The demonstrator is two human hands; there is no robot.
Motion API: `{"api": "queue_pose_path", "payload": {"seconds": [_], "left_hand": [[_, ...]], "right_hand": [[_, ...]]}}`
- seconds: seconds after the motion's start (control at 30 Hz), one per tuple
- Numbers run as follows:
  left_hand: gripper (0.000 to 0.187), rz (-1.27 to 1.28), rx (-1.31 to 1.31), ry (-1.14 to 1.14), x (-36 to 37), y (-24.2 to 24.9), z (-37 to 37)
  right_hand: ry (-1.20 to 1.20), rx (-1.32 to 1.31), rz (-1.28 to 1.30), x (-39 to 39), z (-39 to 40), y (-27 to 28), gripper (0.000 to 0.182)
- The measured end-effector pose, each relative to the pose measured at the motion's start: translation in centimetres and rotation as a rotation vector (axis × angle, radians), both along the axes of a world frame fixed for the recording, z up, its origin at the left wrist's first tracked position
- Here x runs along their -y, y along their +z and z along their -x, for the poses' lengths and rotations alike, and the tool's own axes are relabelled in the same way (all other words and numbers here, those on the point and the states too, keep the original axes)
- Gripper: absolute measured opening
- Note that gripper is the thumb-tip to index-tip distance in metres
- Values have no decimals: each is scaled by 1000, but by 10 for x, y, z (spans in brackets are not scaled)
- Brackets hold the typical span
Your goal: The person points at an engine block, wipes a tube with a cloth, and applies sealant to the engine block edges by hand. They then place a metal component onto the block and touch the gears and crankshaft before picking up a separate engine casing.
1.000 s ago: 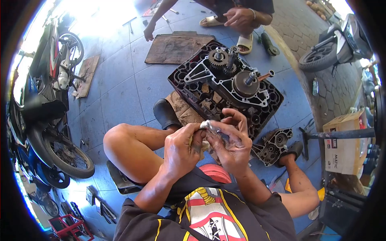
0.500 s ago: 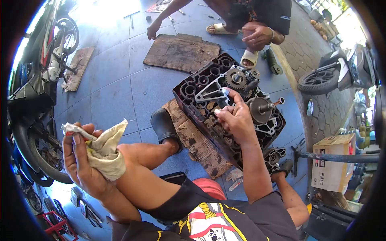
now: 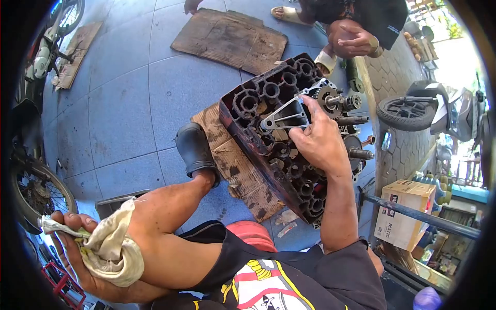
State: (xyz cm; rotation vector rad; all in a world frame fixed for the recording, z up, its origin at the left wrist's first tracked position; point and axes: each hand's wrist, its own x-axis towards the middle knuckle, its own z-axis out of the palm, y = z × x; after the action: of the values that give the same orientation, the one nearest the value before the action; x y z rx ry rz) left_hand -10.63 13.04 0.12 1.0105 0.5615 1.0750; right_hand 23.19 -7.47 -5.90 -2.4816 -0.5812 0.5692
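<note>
My left hand (image 3: 77,258), at the lower left, is closed around a cream cloth rag (image 3: 116,250) and a crumpled whitish tube (image 3: 51,225). My right hand (image 3: 324,139) reaches over an engine crankcase half (image 3: 283,123) that lies on an upturned dark red plastic crate (image 3: 248,137). Its index fingertip touches the case's rim, with a bit of pale paste visible there. The thumb is apart from it, near the triangular metal section; the other fingers are partly hidden. Beside the hand, a gear (image 3: 327,98) and a crankshaft (image 3: 359,153) sit in the case.
Cardboard (image 3: 240,165) lies under the crate, and another sheet (image 3: 230,41) is on the tiles beyond. A person (image 3: 356,41) crouches across from me. Motorcycles stand left and right (image 3: 408,111). A carton (image 3: 403,212) is behind a metal bar (image 3: 429,219).
My right index finger has gone from raised above the case to touching its rim. My left hand, with rag and tube, has lowered to the left. The view has shifted.
</note>
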Motion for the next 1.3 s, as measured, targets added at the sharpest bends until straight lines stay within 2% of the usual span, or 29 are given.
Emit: {"api": "queue_pose_path", "payload": {"seconds": [0.03,0.17,0.23,0.27,0.33,0.4,0.57,0.6,0.67,0.83,0.87,0.93,1.07,1.17,1.2,1.3], "left_hand": [[40,20,38,-77,-4,-1,2],[40,38,22,-55,-7,-4,25],[40,49,15,-44,2,-1,-9],[40,56,11,-39,1,-2,5],[40,65,6,-28,9,1,-25],[40,71,1,-17,7,0,-7],[39,79,-6,5,-2,-5,16],[39,79,-6,8,5,-1,-14],[39,79,-5,16,3,-2,-3],[39,73,-16,29,8,1,-32],[39,72,-18,32,1,-2,-13],[39,69,-24,39,7,1,-40],[38,67,-35,48,0,-3,-1],[38,64,-43,57,4,0,-25],[38,63,-46,58,-4,-5,9],[38,57,-52,64,-1,-2,-14]], "right_hand": [[23,43,22,0,-1,-1,67],[78,148,105,-5,-4,2,62],[122,255,96,-3,-8,-1,59],[125,252,104,-3,-9,-2,59],[163,270,113,-3,-13,-2,58],[170,267,109,-6,-12,2,57],[45,24,75,-10,-12,3,60],[46,27,76,-9,-13,2,60],[89,52,57,-7,-13,-1,63],[95,35,15,-6,-11,-9,64],[87,31,-1,-7,-10,-9,64],[91,15,3,-8,-9,-7,64],[52,-91,26,-10,-7,0,65],[-45,-87,26,-7,-13,-6,65],[-47,-87,25,-5,-14,-10,65],[-13,-41,-47,-2,-15,-15,65]]}}
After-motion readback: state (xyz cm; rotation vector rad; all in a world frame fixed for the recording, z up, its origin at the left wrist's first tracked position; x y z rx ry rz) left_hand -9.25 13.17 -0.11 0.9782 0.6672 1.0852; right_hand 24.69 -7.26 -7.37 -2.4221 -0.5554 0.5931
